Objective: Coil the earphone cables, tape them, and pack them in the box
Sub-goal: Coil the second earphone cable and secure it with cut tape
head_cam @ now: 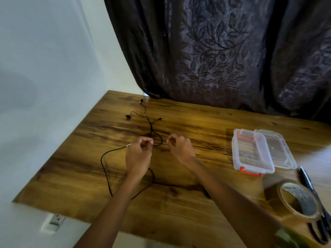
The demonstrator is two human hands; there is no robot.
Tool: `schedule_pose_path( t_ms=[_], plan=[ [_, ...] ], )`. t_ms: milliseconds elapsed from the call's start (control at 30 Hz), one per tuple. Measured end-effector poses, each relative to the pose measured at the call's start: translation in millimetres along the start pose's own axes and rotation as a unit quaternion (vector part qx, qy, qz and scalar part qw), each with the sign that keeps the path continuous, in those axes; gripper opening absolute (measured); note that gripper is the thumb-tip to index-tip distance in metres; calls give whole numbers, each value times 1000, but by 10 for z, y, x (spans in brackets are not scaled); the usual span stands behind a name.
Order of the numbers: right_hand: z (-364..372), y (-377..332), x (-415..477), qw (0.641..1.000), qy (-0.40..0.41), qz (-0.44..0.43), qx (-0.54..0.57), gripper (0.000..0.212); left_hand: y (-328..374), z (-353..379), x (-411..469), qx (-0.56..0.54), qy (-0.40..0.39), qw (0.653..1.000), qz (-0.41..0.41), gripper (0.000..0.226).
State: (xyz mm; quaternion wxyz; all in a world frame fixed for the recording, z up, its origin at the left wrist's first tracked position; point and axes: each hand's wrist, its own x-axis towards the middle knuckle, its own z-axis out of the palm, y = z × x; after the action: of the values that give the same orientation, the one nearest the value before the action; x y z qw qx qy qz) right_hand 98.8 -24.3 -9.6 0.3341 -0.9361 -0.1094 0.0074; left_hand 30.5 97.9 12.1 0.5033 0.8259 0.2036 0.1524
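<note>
A black earphone cable (105, 169) sprawls over the wooden table (197, 122). Its earbuds (128, 116) lie at the far left, and a wide loop runs under my forearms. My left hand (138, 155) pinches the cable near the metal plug (128, 145), which sticks out to the left of the fingers. A small loop of cable lies just right of that hand. My right hand (180, 148) hovers beside it with its fingers curled, and no cable shows in it. The clear plastic box (250, 153) with orange latches stands open at the right. A brown tape roll (295, 199) lies at the near right.
Dark-handled scissors (317, 212) lie beside the tape roll at the table's right edge. A patterned dark curtain (223, 51) hangs behind the table. A white wall (44, 77) borders the left side, with a socket (53, 221) below the table edge.
</note>
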Motion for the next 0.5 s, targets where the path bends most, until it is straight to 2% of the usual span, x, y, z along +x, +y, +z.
schedule_pose_path(
  t_ms=[133,267,367,500],
  plan=[
    [269,-128,408,998,-32,-38,-38,24,-119,-66,178,-3,14,1000,-6,6],
    [505,-164,615,995,-30,-3,-97,29,-251,-102,230,-11,13,1000,-9,7],
    [593,-159,661,990,-7,1,-142,24,-329,-113,238,-24,14,999,-20,7],
    [595,-163,652,991,9,10,-136,21,-364,-127,228,-28,19,999,-21,5]
  ],
)
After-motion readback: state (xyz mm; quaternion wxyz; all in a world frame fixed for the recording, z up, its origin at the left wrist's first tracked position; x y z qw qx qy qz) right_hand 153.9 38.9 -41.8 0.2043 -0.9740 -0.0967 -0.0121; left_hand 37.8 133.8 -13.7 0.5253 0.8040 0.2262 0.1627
